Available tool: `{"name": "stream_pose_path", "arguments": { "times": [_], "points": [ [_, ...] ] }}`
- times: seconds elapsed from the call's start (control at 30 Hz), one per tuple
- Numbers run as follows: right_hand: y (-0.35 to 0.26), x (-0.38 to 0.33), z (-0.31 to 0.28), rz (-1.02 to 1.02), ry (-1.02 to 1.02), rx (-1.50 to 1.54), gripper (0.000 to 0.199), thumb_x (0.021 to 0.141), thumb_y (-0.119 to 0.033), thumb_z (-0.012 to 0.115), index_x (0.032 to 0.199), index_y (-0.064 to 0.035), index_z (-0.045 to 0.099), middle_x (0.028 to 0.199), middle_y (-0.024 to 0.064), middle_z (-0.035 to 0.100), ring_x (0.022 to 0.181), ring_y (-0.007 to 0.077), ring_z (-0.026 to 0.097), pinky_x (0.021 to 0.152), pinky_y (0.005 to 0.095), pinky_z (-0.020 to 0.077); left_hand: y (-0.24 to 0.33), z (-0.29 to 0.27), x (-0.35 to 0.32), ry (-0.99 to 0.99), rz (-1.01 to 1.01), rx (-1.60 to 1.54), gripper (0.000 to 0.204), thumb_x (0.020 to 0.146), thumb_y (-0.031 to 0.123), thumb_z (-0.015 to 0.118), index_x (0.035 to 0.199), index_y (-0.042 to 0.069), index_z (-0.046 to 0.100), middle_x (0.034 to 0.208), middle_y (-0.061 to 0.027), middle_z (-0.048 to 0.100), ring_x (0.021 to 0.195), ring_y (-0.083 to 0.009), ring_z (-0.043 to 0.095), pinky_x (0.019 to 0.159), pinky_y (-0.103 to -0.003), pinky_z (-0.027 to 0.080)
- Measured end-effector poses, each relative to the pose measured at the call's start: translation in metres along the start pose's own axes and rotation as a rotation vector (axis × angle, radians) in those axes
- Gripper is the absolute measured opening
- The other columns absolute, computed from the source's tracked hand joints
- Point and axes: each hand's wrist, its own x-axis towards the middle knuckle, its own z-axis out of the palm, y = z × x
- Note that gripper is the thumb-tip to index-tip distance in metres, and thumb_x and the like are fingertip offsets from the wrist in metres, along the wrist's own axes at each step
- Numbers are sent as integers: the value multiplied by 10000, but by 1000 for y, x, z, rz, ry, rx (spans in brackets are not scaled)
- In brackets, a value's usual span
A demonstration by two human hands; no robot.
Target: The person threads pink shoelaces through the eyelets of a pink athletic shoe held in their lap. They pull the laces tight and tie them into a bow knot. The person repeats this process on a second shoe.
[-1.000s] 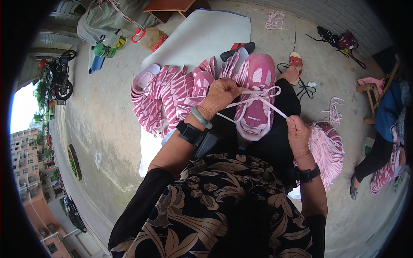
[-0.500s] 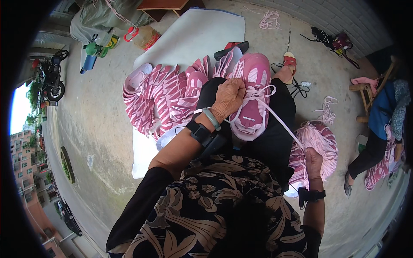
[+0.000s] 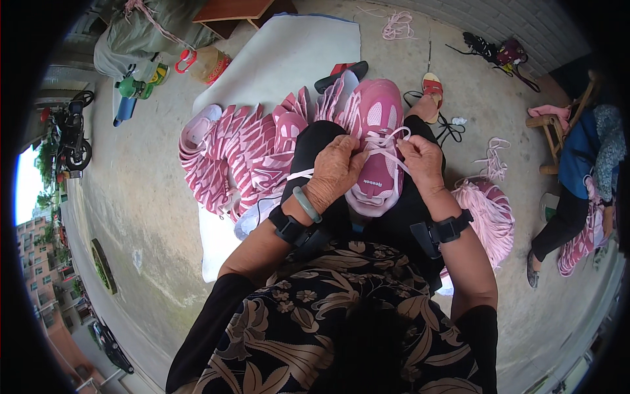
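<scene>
A pink sneaker [image 3: 378, 111] rests between my thighs, its toe pointing away from me. Pale pink shoelace [image 3: 382, 146] crosses over its upper. On the sneaker's left side, my left hand [image 3: 337, 164] is closed in a pinch on the lace, and a strand of lace trails out behind that hand. Opposite it, my right hand [image 3: 422, 161] pinches lace at the shoe's right edge. The lace between the hands lies in loops across the tongue; the exact ends are hard to make out.
Rows of pink shoe uppers [image 3: 226, 154] lie left on a white sheet [image 3: 282, 59]. A bundle of pale pink laces [image 3: 485, 217] sits by my right knee. Another person [image 3: 577, 157] is at the right by a wooden chair [image 3: 558, 128]. Bottles [image 3: 209, 64] stand at the upper left.
My right hand has come from the lower right, beside the lace bundle, up to the shoe's right edge. The lace that was stretched taut is now slack. My left hand stays by the shoe.
</scene>
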Motion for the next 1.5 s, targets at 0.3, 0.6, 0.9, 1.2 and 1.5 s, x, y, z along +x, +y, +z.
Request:
{"name": "stream_pose_path", "arguments": {
  "times": [0.3,0.6,0.9,1.2,1.5],
  "points": [
    [-19,-6,6,377,-17,720,100,841,-162,610,790,-77,618,739,-35,578,657,62,496,603,214,386,12,-25,3,-362,-93,345,498,857,492,516,690,35,622,626,-158,610,639,-329,626,587,-415,497],
    [-28,10,-48,503,-326,1196,325,888,-166,538,622,-155,351,566,-44,315,527,87,329,586,252,324,-9,-40,21,-761,-541,-70,415,875,377,568,697,5,607,494,-69,524,432,-176,556,491,-296,467],
    [6,6,-31,-66,106,-13,273,781,-127,665,618,-50,460,539,-2,398,534,73,386,501,265,365,10,-24,10,-52,-119,-435,86,849,27,559,891,-7,626,688,-98,613,654,-93,570,603,-237,450],
    [14,5,-32,136,209,178,239,879,-215,602,704,-55,569,520,-48,403,413,30,356,376,202,286,42,-39,-13,-408,448,-41,87,780,117,614,726,50,598,593,-102,555,540,-304,568,484,-354,440],
    [-7,-11,3,91,255,267,163,886,-163,557,773,-49,582,542,-32,460,443,39,400,401,207,317,-5,-129,-89,-143,378,368,91,739,30,603,797,80,555,510,-58,478,438,-261,504,447,-362,386]
  ]
}}
